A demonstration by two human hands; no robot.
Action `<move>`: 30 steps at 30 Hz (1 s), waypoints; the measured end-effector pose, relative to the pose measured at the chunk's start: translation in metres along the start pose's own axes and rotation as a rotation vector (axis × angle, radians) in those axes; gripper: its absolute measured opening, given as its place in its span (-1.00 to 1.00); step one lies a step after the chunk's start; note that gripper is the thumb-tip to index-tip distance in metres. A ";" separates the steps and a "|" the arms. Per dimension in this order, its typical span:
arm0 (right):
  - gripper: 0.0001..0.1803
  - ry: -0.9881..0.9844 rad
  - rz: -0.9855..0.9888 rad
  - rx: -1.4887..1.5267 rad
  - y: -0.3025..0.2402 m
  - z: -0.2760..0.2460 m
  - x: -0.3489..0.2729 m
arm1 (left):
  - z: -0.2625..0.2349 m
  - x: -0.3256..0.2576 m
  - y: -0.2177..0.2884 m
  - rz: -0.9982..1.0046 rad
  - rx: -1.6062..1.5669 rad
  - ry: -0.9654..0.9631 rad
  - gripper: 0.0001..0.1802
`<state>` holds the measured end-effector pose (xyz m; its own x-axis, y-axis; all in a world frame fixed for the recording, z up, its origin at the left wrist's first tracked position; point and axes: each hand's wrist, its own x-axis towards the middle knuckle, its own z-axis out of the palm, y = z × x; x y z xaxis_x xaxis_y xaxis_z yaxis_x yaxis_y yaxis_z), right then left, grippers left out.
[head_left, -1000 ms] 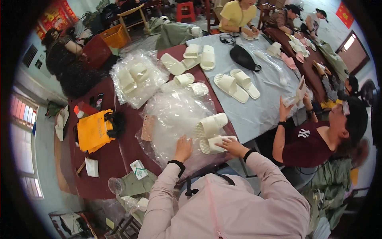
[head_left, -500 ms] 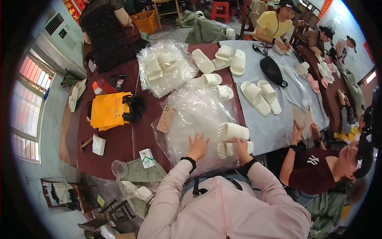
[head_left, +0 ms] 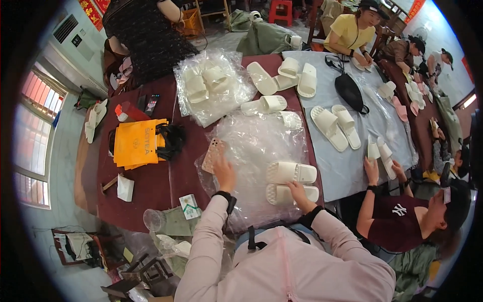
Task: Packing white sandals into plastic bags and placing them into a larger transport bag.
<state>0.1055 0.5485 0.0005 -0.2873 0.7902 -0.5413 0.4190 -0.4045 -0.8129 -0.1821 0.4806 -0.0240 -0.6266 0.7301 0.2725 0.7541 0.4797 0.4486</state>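
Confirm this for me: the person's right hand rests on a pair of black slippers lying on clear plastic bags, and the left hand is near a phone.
Not quite. The head view shows the slippers are white, not black. The rest holds: the right hand rests on them, they lie on the clear plastic bags, and the left hand is near the phone.

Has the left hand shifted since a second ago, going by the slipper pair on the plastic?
Yes. The left hand was close beside the white slippers; now it sits farther to their left, next to the phone case on the plastic sheet.

Dark red table (head_left: 146, 186), barred window (head_left: 32, 146) at left — daylight, red stool (head_left: 283, 10), pale floor (head_left: 68, 151)
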 end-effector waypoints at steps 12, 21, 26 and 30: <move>-0.56 -0.123 0.013 0.020 -0.012 0.008 -0.015 | -0.018 0.040 -0.056 -0.362 0.235 -0.299 -0.17; -0.54 -0.138 0.125 0.108 -0.018 0.011 -0.011 | -0.054 0.053 -0.081 -0.356 -0.151 -0.241 -0.31; -0.56 -0.127 0.097 0.173 -0.017 0.006 -0.011 | -0.079 0.061 -0.058 0.004 -0.426 0.008 -0.35; -0.56 -0.111 0.072 0.152 -0.010 0.006 -0.006 | -0.079 0.076 -0.018 0.239 -0.242 -0.190 -0.26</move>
<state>0.0978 0.5449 0.0106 -0.3579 0.7047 -0.6126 0.3096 -0.5294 -0.7899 -0.2588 0.4886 0.0561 -0.3746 0.8952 0.2414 0.7918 0.1733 0.5857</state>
